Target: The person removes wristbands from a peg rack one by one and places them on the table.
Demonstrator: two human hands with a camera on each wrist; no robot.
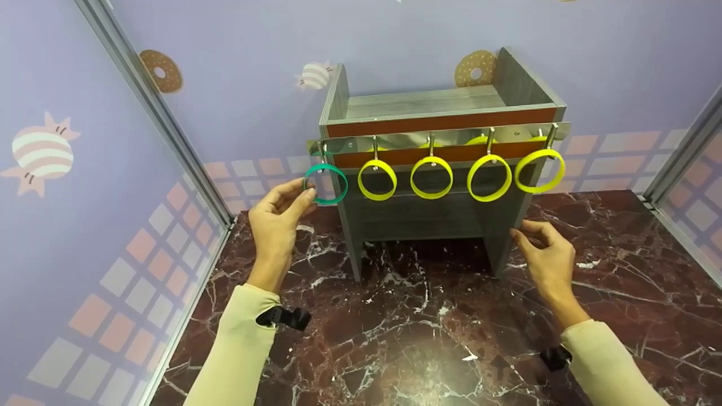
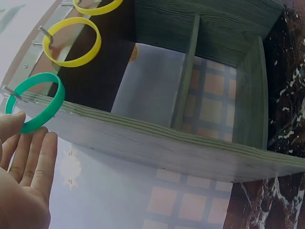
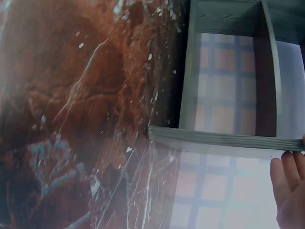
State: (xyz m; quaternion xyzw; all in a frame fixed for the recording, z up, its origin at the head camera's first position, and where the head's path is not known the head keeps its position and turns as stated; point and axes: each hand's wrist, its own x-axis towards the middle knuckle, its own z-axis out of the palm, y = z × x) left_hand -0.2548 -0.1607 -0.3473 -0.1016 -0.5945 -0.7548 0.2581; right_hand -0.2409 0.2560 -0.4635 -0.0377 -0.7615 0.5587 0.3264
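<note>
My left hand (image 1: 275, 228) pinches a thin green ring (image 1: 345, 181) at its lower left, thumb in front and fingers behind. This ring hangs from the leftmost hook of a metal rail (image 1: 395, 137) on a grey wooden shelf unit (image 1: 350, 237). Several yellow rings, among them the yellow ring (image 1: 379, 198) beside the green one, hang along the other hooks. At the far side, my right hand (image 1: 550, 256) holds the front edge of the right side panel (image 1: 506, 237). In the right wrist view its fingers (image 3: 290, 171) lie along the panel's outer face.
The unit stands on a dark red marbled tabletop (image 1: 406, 338), against a purple wall (image 1: 395, 45) with printed sweets and tiles. Another wall (image 1: 101, 186) rises close on the left. An open top tray (image 1: 423, 100) and an inner shelf board (image 1: 417, 217) belong to the unit.
</note>
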